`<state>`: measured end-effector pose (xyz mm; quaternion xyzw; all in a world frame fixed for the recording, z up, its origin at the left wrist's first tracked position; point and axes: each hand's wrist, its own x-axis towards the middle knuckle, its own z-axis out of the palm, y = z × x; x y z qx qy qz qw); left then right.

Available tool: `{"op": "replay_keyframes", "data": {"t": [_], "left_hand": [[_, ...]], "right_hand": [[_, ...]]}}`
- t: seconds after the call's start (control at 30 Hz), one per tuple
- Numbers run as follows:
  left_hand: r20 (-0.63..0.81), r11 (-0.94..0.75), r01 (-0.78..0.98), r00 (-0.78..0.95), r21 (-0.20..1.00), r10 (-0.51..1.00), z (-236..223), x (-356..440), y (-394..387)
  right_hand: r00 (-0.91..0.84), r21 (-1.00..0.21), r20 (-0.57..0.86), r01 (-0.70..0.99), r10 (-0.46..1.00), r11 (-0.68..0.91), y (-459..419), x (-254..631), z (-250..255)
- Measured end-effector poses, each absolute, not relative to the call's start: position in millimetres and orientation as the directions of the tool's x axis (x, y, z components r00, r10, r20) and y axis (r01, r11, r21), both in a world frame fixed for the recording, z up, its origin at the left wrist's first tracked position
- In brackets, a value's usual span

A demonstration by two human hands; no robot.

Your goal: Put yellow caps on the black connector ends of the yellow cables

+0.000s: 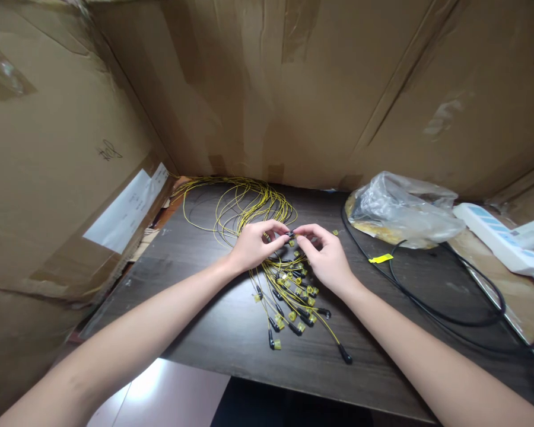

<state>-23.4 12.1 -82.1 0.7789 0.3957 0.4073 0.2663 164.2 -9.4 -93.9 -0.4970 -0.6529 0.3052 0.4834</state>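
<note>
My left hand [258, 242] and my right hand [323, 254] meet above a bundle of thin yellow wires [249, 207]. Between my left thumb and forefinger is a small black connector [290, 235]. My right fingertips pinch at its other side, on a small piece mostly hidden by them. Below my hands the wire ends fan out over the dark table, many with black elbow-shaped plugs [346, 354] and small clear yellow caps [292, 316]. Behind my left hand the wires lie in loose coils.
Cardboard walls [267, 107] enclose the dark wood-grain table [196, 308] at the back and left. To the right lie a clear plastic bag [404, 204], a black cable [454, 320] with a yellow tag [381, 258], and a white power strip [502, 237].
</note>
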Motion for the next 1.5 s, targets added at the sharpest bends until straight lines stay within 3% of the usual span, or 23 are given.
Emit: {"op": "replay_keyframes", "data": {"t": [0.47, 0.83, 1.17, 1.5], "left_hand": [[0.412, -0.548, 0.367, 0.388, 0.751, 0.824, -80.3, -23.0, 10.8], [0.455, -0.603, 0.393, 0.410, 0.694, 0.790, -83.0, -23.6, 12.5], [0.462, -0.601, 0.400, 0.396, 0.692, 0.794, -82.9, -23.3, 11.0], [0.508, -0.665, 0.362, 0.442, 0.653, 0.739, -83.5, -22.7, 9.4]], "right_hand": [[-0.074, -0.870, 0.353, 0.340, 0.933, 0.356, -11.3, 162.7, -91.5], [-0.057, -0.899, 0.314, 0.304, 0.948, 0.316, -12.3, 161.6, -90.3], [-0.128, -0.750, 0.393, 0.528, 0.911, 0.398, -16.4, 159.4, -89.6], [-0.211, -0.722, 0.355, 0.557, 0.911, 0.411, -15.1, 161.5, -88.4]]}}
